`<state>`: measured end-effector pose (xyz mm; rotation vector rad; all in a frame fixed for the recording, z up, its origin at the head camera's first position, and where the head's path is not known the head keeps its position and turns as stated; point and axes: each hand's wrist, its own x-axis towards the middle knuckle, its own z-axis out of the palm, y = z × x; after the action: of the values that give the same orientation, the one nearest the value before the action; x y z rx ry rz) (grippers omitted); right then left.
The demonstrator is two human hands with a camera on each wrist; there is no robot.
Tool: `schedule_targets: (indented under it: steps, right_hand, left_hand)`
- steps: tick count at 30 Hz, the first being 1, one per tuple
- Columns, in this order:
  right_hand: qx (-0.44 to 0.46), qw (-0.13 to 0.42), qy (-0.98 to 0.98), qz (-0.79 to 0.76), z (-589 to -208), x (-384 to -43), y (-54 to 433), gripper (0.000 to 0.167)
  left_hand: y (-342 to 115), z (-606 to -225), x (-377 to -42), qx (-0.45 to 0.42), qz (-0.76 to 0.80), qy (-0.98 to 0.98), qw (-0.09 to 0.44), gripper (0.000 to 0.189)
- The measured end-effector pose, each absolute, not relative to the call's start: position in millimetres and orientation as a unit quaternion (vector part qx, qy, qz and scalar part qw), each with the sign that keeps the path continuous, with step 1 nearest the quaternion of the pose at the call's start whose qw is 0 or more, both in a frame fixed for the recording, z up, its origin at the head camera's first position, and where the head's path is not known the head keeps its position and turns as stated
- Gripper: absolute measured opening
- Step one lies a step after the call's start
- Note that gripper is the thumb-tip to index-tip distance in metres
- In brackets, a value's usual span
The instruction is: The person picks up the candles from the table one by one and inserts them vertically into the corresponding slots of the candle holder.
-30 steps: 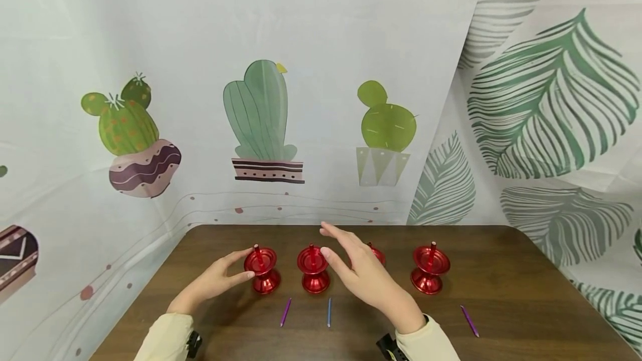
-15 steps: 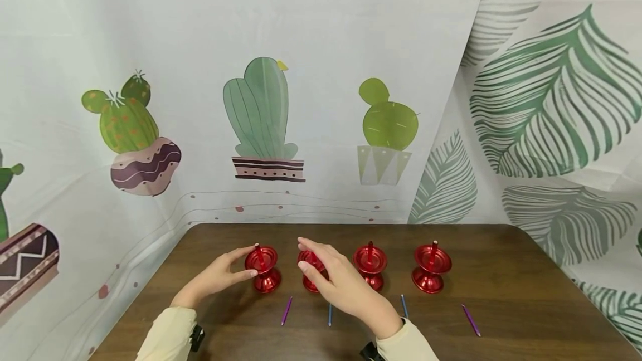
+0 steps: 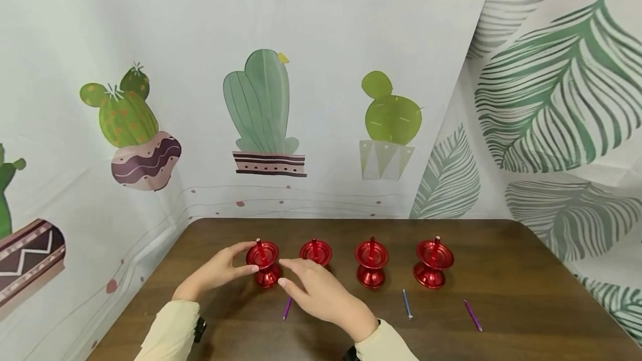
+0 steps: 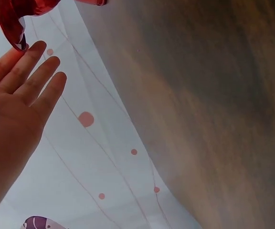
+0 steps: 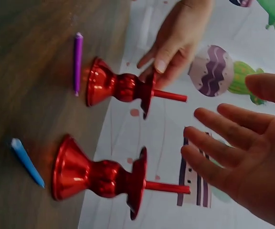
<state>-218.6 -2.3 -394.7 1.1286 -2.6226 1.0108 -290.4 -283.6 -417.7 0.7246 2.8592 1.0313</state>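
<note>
- The leftmost red holder [image 3: 266,263] is stood upright on the brown table [image 3: 501,266], and a slim red stick [image 3: 261,249] is raised from its dish.
- The dish rim is touched by the left hand [image 3: 215,273]; its thumb and forefinger are parted around the dish, and its other fingers are straight and slightly spaced. How firmly the rim is pressed cannot be told.
- The right hand [image 3: 323,296] is held palm inward, its thumb and straight fingers spread, apart from the holders.
- In the head view, the second holder [image 3: 323,254] is partly hidden by the right hand; the third [image 3: 371,266] and fourth [image 3: 432,265] are lined up farther right.
- Purple sticks [image 5: 77,64] and blue sticks [image 5: 27,163] are laid on the table before the holders.
- Cacti [image 3: 263,110] are printed on the pale backdrop [image 3: 321,15].
</note>
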Motion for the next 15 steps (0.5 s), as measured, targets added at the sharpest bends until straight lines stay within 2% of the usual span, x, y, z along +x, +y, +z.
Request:
schedule_targets:
  steps: [9,15]
  right_hand:
    - [0.342,0.049,-0.903,0.255,-410.9,-218.8,-19.2,0.044]
    - [0.299,0.02,-0.934,0.193,-420.1,-214.6,-29.1,0.051]
  left_hand:
    - [-282.3,-416.3,-291.0,0.22,0.337,0.915,0.023,0.065]
    - [-282.8,-415.4,-293.1,0.215,0.326,0.92,0.025,0.067]
